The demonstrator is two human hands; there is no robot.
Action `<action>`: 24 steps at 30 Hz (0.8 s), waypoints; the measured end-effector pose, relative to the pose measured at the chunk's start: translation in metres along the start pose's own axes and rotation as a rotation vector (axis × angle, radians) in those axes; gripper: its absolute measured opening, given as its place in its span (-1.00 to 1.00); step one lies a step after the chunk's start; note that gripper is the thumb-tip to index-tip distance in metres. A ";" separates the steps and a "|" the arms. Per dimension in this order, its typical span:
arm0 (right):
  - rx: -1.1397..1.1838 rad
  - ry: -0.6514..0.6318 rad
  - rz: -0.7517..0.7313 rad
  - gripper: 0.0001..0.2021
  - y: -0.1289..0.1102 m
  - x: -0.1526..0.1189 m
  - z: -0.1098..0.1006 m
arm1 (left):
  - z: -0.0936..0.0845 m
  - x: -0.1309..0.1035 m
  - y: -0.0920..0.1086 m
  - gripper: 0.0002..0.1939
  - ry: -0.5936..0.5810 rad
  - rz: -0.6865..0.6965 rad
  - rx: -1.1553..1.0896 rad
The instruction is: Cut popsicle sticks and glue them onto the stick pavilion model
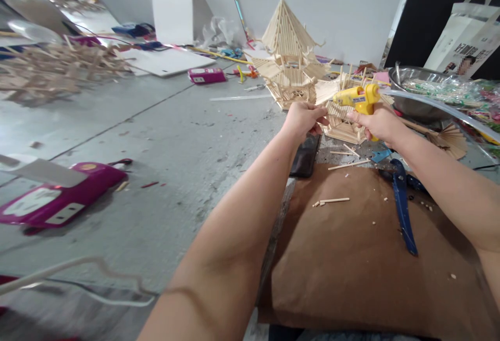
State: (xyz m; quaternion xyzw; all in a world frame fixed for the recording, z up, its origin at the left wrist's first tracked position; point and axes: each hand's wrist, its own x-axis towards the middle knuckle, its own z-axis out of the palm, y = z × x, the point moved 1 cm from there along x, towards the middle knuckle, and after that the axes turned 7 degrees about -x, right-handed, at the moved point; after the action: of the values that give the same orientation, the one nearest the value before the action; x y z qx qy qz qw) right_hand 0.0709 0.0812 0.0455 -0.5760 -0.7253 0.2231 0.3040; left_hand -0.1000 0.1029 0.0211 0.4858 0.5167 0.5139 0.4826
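Observation:
My right hand (377, 120) is wrapped round a yellow glue gun (355, 97), with a long clear glue stick (437, 102) trailing from its back to the right. The nozzle points left, close to the fingers of my left hand (302, 121). My left hand is closed in a pinch; what it holds is too small to make out. Just behind both hands stands a low wooden stick structure (346, 131), partly hidden by them. Left of it rises a tiered pagoda model (291, 73) of the same sticks. A dark phone (305, 158) lies under my left hand.
Blue-handled pliers (404, 211) and loose sticks (338, 200) lie on a brown sheet (332, 268). At right is a metal bowl (416, 106) with plastic-wrapped items. Purple power strips (97, 179) and a blurred heap of wood pieces (58, 70) are at left.

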 end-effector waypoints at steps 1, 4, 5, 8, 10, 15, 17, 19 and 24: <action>-0.004 0.000 -0.001 -0.75 0.000 0.000 0.000 | 0.000 0.000 0.000 -0.86 0.002 0.005 0.002; -0.008 0.003 -0.004 -0.75 0.001 0.001 0.000 | 0.001 0.001 -0.001 -0.86 0.014 0.019 0.006; -0.006 0.002 -0.004 -0.75 0.001 0.001 0.000 | 0.001 0.001 -0.002 -0.86 0.018 0.020 0.005; 0.002 0.000 -0.005 -0.75 0.001 0.001 0.001 | 0.001 0.003 -0.004 -0.85 0.028 0.033 -0.005; 0.007 0.002 -0.002 -0.76 -0.001 0.000 0.001 | 0.001 0.004 -0.005 -0.84 0.026 0.042 -0.012; -0.006 0.004 0.023 -0.75 -0.002 -0.001 0.001 | 0.001 0.003 -0.004 -0.85 0.018 0.041 -0.029; -0.013 0.006 0.029 -0.74 -0.001 -0.001 0.001 | 0.002 0.003 -0.004 -0.85 0.019 0.047 -0.025; -0.012 0.007 0.027 -0.74 -0.001 0.000 0.001 | 0.002 0.003 -0.004 -0.85 0.021 0.048 -0.015; 0.011 0.007 -0.004 -0.76 0.000 -0.001 0.000 | 0.002 0.002 -0.004 -0.83 0.026 0.050 -0.001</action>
State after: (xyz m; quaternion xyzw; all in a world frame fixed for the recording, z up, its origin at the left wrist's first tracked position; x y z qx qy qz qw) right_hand 0.0705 0.0801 0.0452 -0.5736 -0.7241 0.2244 0.3104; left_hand -0.0984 0.1054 0.0172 0.4916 0.5102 0.5325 0.4630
